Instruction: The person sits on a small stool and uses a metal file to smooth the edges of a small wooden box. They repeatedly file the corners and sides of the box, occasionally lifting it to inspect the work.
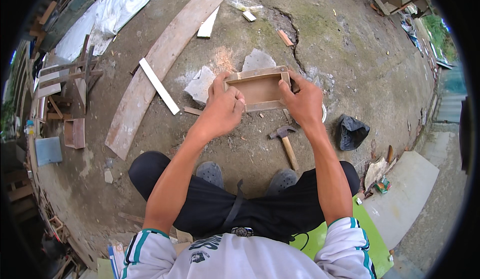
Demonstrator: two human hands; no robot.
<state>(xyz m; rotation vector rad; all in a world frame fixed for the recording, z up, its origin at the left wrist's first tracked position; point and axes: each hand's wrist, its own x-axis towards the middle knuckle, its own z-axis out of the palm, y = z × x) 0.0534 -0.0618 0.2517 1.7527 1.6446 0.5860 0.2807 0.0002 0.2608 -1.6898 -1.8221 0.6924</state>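
Between my two hands I hold a small rectangular wooden box (257, 107), its open side facing me and a brown panel at its bottom. My left hand (223, 104) grips the left end, fingers curled around the frame. At the right end my right hand (302, 99) is closed, with the thumb on the near face by the corner and the fingers behind. Below the box a claw hammer (289, 151) with a wooden handle lies on the ground near my right foot. Two grey broken slabs (259, 59) lie just beyond the box.
A long plank (160, 69) and a white strip (159, 86) lie to the left. A black plastic bag (352, 132) rests at the right. Farther left are a reddish wooden box (74, 133) and a wooden stand (75, 76). A green board (370, 229) lies beside me.
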